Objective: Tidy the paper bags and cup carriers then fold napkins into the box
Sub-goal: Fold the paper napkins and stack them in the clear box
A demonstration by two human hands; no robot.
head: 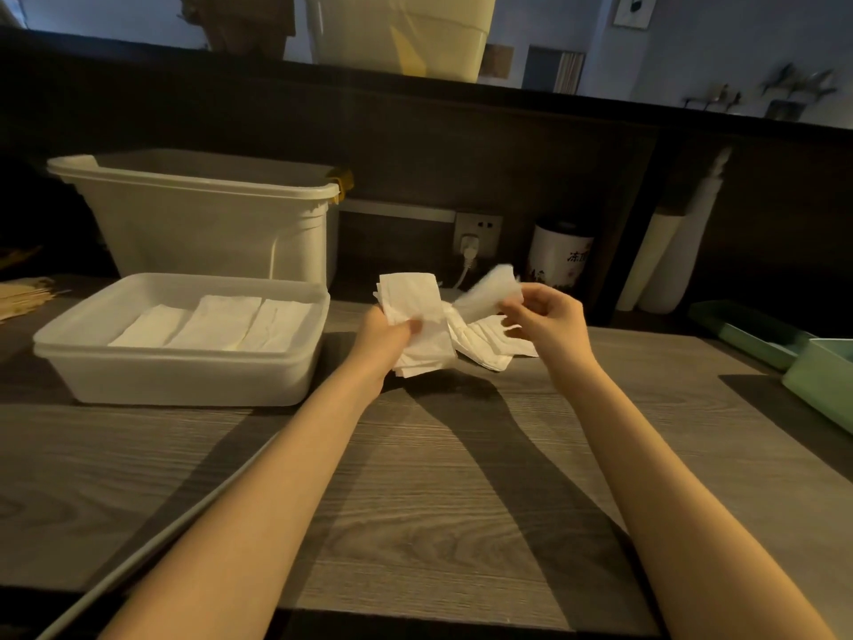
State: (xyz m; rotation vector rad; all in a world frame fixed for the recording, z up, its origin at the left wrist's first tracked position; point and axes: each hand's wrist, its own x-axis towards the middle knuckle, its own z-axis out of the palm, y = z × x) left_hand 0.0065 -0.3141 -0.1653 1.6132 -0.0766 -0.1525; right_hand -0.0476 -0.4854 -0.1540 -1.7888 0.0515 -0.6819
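Observation:
My left hand (390, 337) grips a stack of white napkins (413, 302) held above the wooden counter. My right hand (544, 316) pinches a single napkin (491, 291), blurred and lifted just right of the stack. More loose napkins (484, 346) lie on the counter between and under my hands. To the left sits a shallow translucent box (184, 376) with three rows of folded napkins (217, 325) inside. Brown paper bags (23, 295) peek in at the far left edge.
A tall white bin (203, 219) stands behind the box. A wall socket with a plug (475, 235), a white canister (561, 256) and a rolled white sheet (678, 251) line the back. Green trays (812, 362) sit at the right.

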